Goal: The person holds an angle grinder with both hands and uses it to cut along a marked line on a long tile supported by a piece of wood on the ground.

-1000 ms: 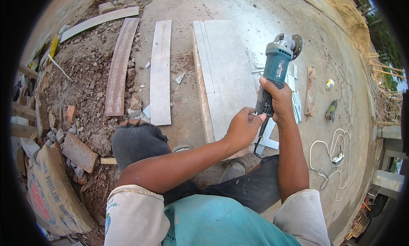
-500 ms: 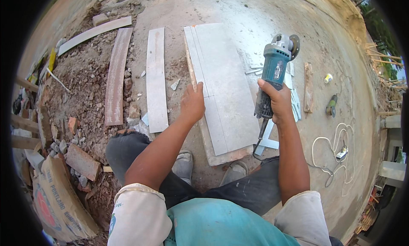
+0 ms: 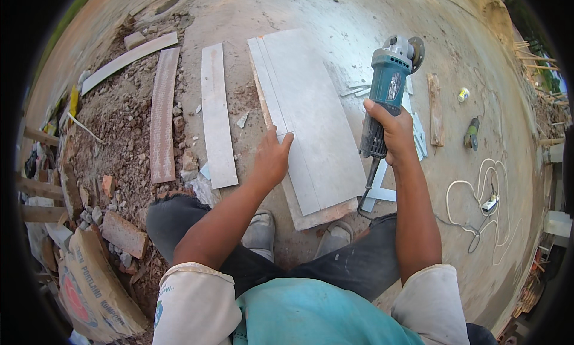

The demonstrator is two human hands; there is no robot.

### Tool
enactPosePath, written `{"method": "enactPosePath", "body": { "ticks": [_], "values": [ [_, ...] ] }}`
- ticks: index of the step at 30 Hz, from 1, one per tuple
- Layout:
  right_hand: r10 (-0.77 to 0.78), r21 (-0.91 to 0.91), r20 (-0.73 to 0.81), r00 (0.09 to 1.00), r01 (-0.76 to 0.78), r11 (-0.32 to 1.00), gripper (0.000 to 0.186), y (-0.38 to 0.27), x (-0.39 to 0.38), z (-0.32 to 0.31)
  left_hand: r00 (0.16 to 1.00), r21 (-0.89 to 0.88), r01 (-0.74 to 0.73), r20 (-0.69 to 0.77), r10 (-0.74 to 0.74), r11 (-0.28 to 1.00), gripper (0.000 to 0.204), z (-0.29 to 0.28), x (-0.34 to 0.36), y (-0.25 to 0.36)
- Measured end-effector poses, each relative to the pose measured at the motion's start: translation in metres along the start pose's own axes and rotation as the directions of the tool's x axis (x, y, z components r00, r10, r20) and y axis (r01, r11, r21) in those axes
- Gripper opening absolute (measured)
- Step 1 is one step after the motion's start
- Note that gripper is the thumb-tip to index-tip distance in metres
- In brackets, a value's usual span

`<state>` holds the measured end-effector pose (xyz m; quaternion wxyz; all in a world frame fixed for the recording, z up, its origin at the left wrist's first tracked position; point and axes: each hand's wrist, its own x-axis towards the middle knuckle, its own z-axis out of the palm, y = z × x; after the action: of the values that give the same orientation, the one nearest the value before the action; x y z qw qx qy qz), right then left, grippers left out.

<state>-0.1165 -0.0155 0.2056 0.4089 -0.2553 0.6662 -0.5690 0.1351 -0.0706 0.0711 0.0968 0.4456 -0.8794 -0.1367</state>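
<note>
A large grey tile [image 3: 317,118] with pencil-like lines drawn near its left side lies on a thick board or slab [image 3: 329,215] in front of my feet. My left hand [image 3: 272,158] grips the tile's left edge about halfway along, thumb on the top face and the other fingers partly hidden at the edge. Above the tile's right side, my right hand [image 3: 391,130] is wrapped round the body of a teal and black angle grinder [image 3: 387,76]. Its disc [image 3: 417,54] points away from me, and no part of it touches the tile. The cord hangs down from the grinder's rear.
Cut strips, one pale [image 3: 218,115] and one brownish [image 3: 165,115], lie left by rubble and bricks [image 3: 124,232]. Offcuts [image 3: 382,194] lie beside the tile. Rightward are a wood piece [image 3: 436,109], a second grinder [image 3: 472,135] and a coiled white cable [image 3: 452,195].
My left hand has slid slightly toward me along the tile's edge, its thumb now further over the top face. The whole view has shifted a little; the grinder stays held up.
</note>
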Motion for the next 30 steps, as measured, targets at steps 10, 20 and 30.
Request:
{"method": "enactPosePath", "body": {
  "ticks": [10,20,30],
  "values": [
    [0.017,-0.011,0.011,1.000,-0.017,1.000,0.044,-0.004,-0.005,0.004,0.999,-0.227,0.032,0.027,-0.027,0.973,0.048,-0.008,-0.009,0.033],
    [0.043,-0.012,0.071,0.996,-0.043,0.999,0.042,0.002,-0.010,0.020,0.968,-0.850,0.214,0.250,0.011,0.482,0.050,-0.061,-0.014,0.113],
    [0.053,-0.007,0.103,0.993,-0.052,0.999,0.042,0.006,-0.015,0.041,0.942,-0.917,0.334,0.326,-0.074,0.218,0.054,-0.062,-0.011,0.110]
  ]
}}
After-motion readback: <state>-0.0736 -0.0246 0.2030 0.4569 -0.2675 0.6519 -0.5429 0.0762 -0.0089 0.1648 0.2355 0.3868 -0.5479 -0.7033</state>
